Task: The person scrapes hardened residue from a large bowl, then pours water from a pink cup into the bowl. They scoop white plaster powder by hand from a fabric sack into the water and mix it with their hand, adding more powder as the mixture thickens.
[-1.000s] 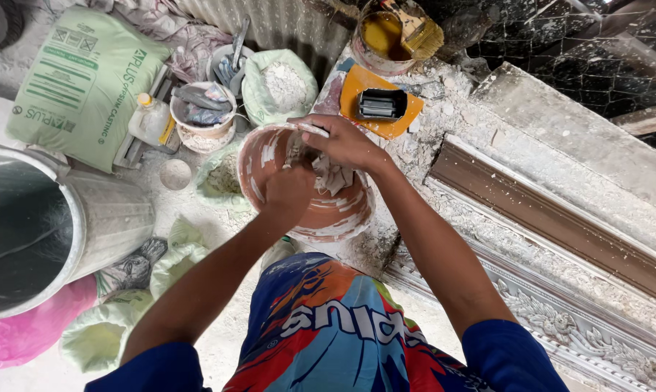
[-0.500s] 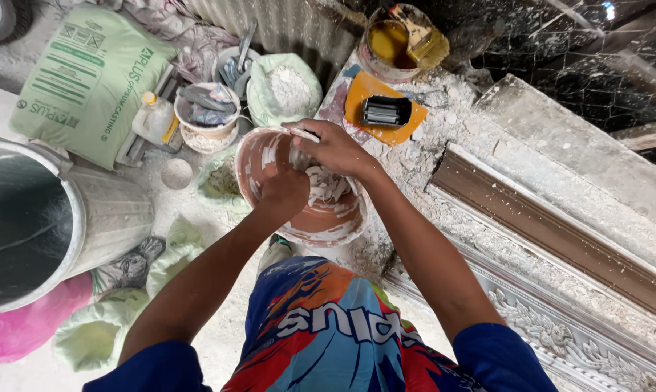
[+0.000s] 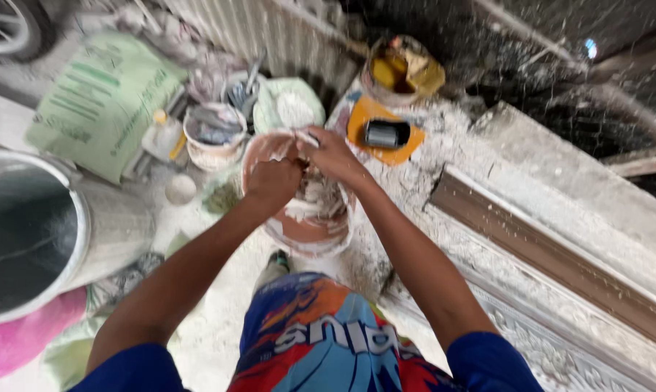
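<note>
Both my hands are over a reddish-brown bucket (image 3: 302,234) smeared with white plaster, just in front of my knees. My left hand (image 3: 273,180) is fisted above the bucket's left half. My right hand (image 3: 330,151) meets it from the right, fingers pinched on a small white-coated tool or lump at the far rim (image 3: 308,136). What exactly sits between the fingers is blurred. Wet white plaster (image 3: 315,199) fills the bucket under the hands.
A large grey drum (image 3: 66,225) stands at left, a green sack (image 3: 103,101) behind it. A small white pail (image 3: 213,134) of tools, an open bag of white powder (image 3: 292,109), an orange lid with a black object (image 3: 386,133) and a plaster-covered moulding (image 3: 531,247) lie around.
The view has shifted slightly. Both hands have stayed together over the bucket, moving a little toward its far rim.
</note>
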### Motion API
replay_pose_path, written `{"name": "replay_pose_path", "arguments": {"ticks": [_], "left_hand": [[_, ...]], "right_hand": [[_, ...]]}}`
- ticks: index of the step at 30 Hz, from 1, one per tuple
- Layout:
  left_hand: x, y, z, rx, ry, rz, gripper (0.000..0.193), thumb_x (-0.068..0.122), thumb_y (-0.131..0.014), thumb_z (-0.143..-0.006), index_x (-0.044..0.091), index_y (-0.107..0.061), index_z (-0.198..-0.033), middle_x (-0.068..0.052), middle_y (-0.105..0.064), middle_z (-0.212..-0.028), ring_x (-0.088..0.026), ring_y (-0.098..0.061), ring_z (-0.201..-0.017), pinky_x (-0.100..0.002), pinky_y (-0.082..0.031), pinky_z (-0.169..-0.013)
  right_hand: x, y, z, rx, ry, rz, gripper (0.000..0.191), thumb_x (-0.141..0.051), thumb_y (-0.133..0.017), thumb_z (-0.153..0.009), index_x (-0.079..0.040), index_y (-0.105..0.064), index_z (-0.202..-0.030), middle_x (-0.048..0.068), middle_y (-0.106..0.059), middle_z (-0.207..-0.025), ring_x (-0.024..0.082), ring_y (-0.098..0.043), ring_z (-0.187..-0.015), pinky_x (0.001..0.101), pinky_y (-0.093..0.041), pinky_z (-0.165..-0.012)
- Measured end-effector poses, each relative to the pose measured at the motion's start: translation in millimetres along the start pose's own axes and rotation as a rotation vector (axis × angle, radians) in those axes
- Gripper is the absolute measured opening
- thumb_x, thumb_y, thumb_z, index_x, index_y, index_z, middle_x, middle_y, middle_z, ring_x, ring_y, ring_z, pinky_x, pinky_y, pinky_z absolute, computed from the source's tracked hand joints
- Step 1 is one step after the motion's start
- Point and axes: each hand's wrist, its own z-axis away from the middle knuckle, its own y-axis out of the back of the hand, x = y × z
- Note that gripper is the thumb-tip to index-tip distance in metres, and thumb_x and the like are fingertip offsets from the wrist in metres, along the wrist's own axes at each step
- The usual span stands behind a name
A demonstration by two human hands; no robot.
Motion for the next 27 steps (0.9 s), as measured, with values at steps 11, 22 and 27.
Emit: {"name": "replay_pose_path", "arguments": {"ticks": [11,22,27], "left_hand": [[-1,9,13,-0.239,0.046,-0.116,0.031,0.028,-0.056,-0.101,0.005,-0.073,-0.113,-0.019,-0.075,-0.111,-0.035,-0.073,-0.101,-0.048,-0.058,-0.085],[10,6,17,-0.12,-0.023,-0.103,0.025,0.015,-0.051,-0.104,0.001,-0.07,-0.112,-0.018,-0.075,-0.109,-0.034,-0.075,-0.099,-0.045,-0.059,-0.086],[3,-1,34,-0.297,-0.035,0.15,0.029,0.022,-0.056,-0.1,-0.001,-0.07,-0.109,-0.023,-0.071,-0.107,-0.039,-0.071,-0.098,-0.05,-0.056,-0.083]], "right_hand": [[-7,-16,11,0.059,0.022,0.011,0.037,-0.027,-0.064,-0.095,-0.011,-0.068,-0.128,0.012,-0.076,-0.112,0.021,-0.071,-0.095,0.0347,-0.053,-0.086],[-10,-8,9,-0.033,-0.06,-0.01,0.037,-0.028,-0.064,-0.095,-0.013,-0.069,-0.128,0.01,-0.075,-0.105,0.017,-0.067,-0.088,0.0312,-0.052,-0.081],[-7,-18,12,-0.052,0.087,0.059,0.036,-0.026,-0.066,-0.094,-0.012,-0.069,-0.127,0.004,-0.074,-0.099,0.013,-0.064,-0.077,0.0313,-0.052,-0.073]]}}
